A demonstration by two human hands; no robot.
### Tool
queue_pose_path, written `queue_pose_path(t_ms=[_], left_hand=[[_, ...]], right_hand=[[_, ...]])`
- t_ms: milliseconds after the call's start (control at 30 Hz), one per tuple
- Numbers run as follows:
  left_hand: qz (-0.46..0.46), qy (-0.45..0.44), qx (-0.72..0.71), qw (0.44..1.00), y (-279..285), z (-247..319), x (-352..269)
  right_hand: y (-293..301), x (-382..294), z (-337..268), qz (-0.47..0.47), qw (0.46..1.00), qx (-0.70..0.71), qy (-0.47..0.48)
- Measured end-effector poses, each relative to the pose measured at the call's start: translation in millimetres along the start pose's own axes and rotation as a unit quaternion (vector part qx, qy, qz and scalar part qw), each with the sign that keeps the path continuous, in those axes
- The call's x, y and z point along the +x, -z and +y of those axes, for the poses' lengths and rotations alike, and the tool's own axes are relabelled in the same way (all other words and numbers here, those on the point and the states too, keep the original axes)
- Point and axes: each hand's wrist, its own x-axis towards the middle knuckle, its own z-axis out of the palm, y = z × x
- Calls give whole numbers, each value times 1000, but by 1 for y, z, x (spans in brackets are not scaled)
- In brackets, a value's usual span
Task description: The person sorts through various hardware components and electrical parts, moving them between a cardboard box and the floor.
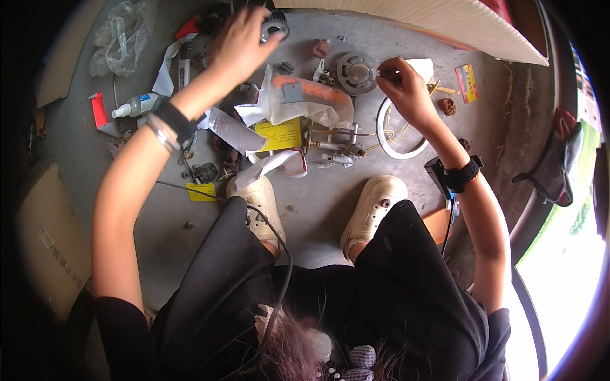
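Observation:
My left hand point(240, 47) is blurred over the far side of the floor, its thumb by the rim of a round dark metal part point(275, 29); whether it grips the part cannot be told. My right hand point(405, 88) pinches a small shiny piece point(394, 74) between thumb and fingertips, mostly hidden by them. Just left of those fingers lies a slotted round metal disc point(357, 72). Below the right hand is a white ring point(401, 155) with thin yellow wire inside it. A brass and metal gas valve assembly point(336, 147) lies left of the ring.
Around these lie a plastic-wrapped orange item point(317, 90), a printed yellow card point(280, 135), bubble wrap point(236, 129), a spray bottle point(137, 105) and a clear plastic bag point(123, 40). A cardboard box point(429, 21) stands at the far side. A cable point(276, 228) crosses my left leg.

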Motion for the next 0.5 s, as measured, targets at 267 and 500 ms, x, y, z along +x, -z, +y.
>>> queue_pose_path(t_ms=[267, 500], left_hand=[[-238, -168, -64, 954, -8, 50, -35], [-327, -109, 14, 938, -5, 55, -30]], right_hand=[[-7, -2, -1, -9, 1000, 2, 5], [-3, -1, -2, -35, 999, 32, -23]])
